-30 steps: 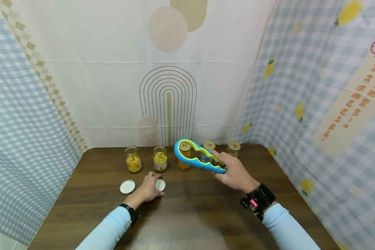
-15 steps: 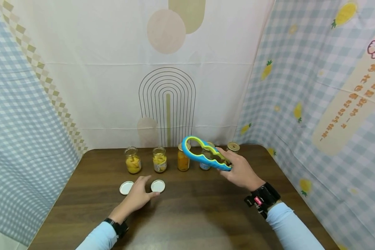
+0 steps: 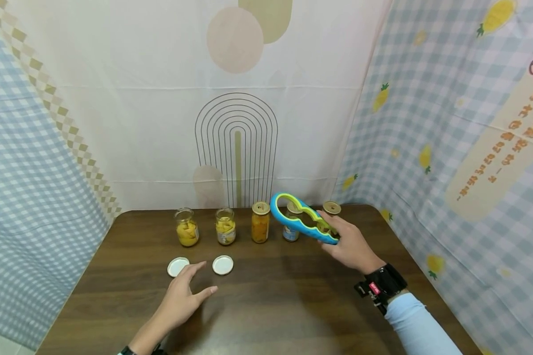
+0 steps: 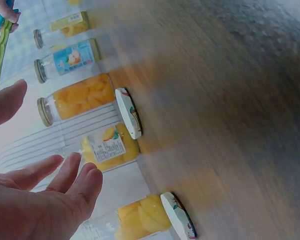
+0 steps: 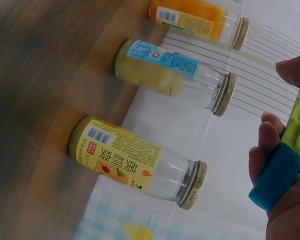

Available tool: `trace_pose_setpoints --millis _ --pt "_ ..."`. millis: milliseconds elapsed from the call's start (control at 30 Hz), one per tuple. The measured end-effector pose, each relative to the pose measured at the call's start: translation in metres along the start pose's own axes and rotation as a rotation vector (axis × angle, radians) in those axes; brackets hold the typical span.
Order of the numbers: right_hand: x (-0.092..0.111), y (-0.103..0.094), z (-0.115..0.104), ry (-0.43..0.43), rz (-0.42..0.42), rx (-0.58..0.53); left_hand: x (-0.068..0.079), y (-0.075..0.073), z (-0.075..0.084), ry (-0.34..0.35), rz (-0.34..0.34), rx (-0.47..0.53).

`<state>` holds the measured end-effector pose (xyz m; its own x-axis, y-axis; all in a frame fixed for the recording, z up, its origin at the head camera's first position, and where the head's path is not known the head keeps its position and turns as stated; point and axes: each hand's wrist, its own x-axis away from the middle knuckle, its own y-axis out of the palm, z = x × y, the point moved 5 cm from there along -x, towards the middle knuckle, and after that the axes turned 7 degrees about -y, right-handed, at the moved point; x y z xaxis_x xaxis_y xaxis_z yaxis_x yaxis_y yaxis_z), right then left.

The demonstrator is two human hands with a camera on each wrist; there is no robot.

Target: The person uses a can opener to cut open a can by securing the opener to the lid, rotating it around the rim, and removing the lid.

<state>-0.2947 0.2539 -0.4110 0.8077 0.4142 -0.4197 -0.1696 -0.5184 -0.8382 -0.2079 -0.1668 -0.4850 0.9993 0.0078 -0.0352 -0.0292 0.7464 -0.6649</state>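
Note:
My right hand [image 3: 350,245] grips one end of a blue and green jar opener [image 3: 308,228], held in the air in front of the two rightmost jars. My left hand [image 3: 177,301] is over the table with thumb and fingers spread and nothing between them. Just beyond its fingertips lie two white lids, the left lid [image 3: 178,266] partly behind the fingers and the right lid [image 3: 223,265] fully visible. Behind them stand two uncapped jars of yellow fruit, the left jar [image 3: 188,232] and the second jar [image 3: 225,230].
Three capped jars continue the row: an orange fruit jar [image 3: 260,228], a blue-labelled jar [image 5: 155,67] and a yellow-labelled jar [image 5: 122,157]. They stand near the back edge of the brown wooden table [image 3: 266,305]. A white cloth [image 3: 160,138] hangs behind it.
My left hand has let go of the right lid, leaving it on the table, and drawn back toward the lower left, fingers spreading. My right hand has shifted slightly right with the jar opener.

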Motion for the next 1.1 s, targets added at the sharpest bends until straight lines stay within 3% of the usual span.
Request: trace_pose_setpoints --millis 267,533,667,800,933,1100 --pt "0.001 0.002 0.0 0.025 -0.022 0.004 -0.002 0.009 0.009 0.01 0.002 0.026" --pt "0.002 0.004 0.001 0.022 -0.03 -0.001 -0.022 0.034 0.026 0.028 -0.034 0.1" --pt "0.002 0.004 0.001 0.023 -0.031 -0.005 -0.041 0.055 0.042 0.029 -0.112 0.169" --pt "0.001 0.004 0.0 0.018 -0.03 -0.006 -0.069 0.077 0.059 -0.019 -0.175 0.202" --pt "0.003 0.001 -0.001 0.015 -0.02 -0.002 -0.103 0.098 0.071 -0.085 -0.177 0.204" --pt "0.004 -0.002 -0.003 0.001 -0.013 -0.002 -0.14 0.117 0.076 -0.143 -0.13 0.263"
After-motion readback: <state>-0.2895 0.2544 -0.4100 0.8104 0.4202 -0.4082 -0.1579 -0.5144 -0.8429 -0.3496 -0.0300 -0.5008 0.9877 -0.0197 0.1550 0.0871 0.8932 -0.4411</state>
